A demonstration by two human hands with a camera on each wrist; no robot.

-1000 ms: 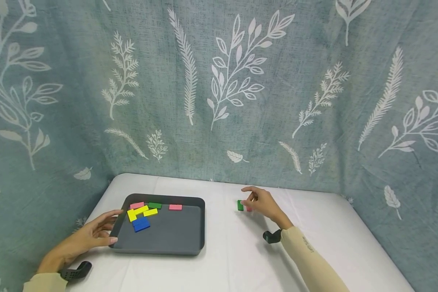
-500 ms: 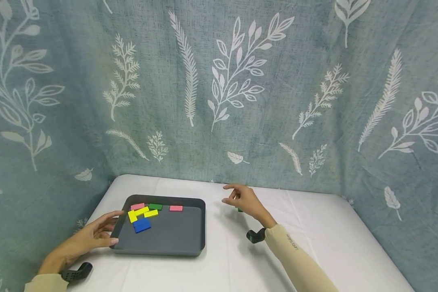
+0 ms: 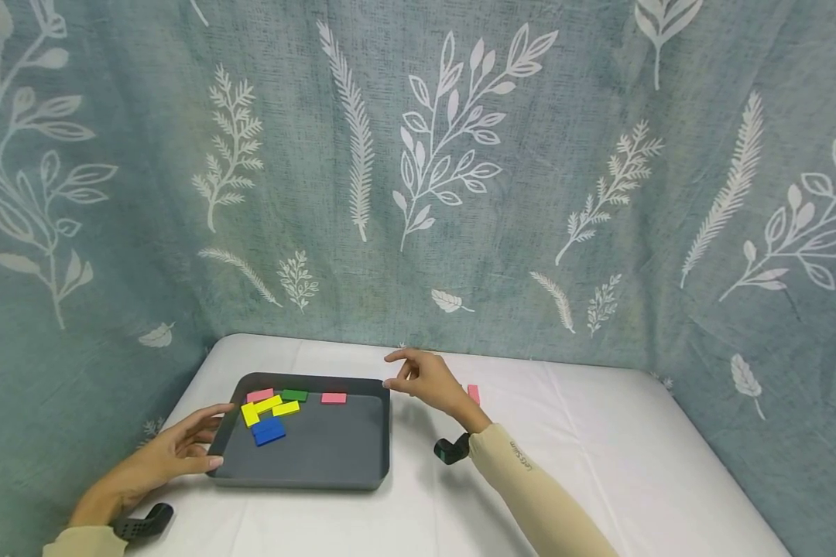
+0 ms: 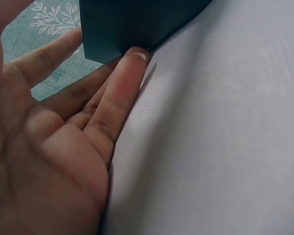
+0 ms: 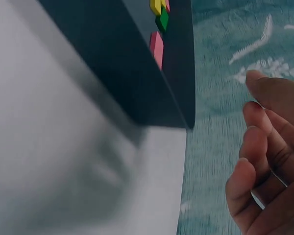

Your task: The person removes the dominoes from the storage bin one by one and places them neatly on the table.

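My left hand [image 3: 174, 452] rests at the left side of a dark grey tray [image 3: 320, 480], its thumb and fingers spread along the outer wall. Up close in the left wrist view, a fingertip [image 4: 137, 56] is right at the tray's lower edge. My right hand [image 3: 428, 383] hovers by the tray's far right corner, thumb and index finger apart, no block showing between them. In the right wrist view, its loosely bent fingers [image 5: 255, 142] are beside the tray's corner. A pink block [image 3: 474, 394] lies on the table behind this hand, partly covered by it.
In the tray are yellow blocks [image 3: 286, 408], blue blocks [image 3: 269, 432], a green block [image 3: 294, 395] and pink blocks [image 3: 334, 398]. A white cloth [image 3: 529, 433] covers the table. A patterned teal curtain [image 3: 292, 155] hangs right behind it.
My right hand has moved left, from over the green and pink blocks on the table to the tray's right edge. The left hand and the tray have stayed put.
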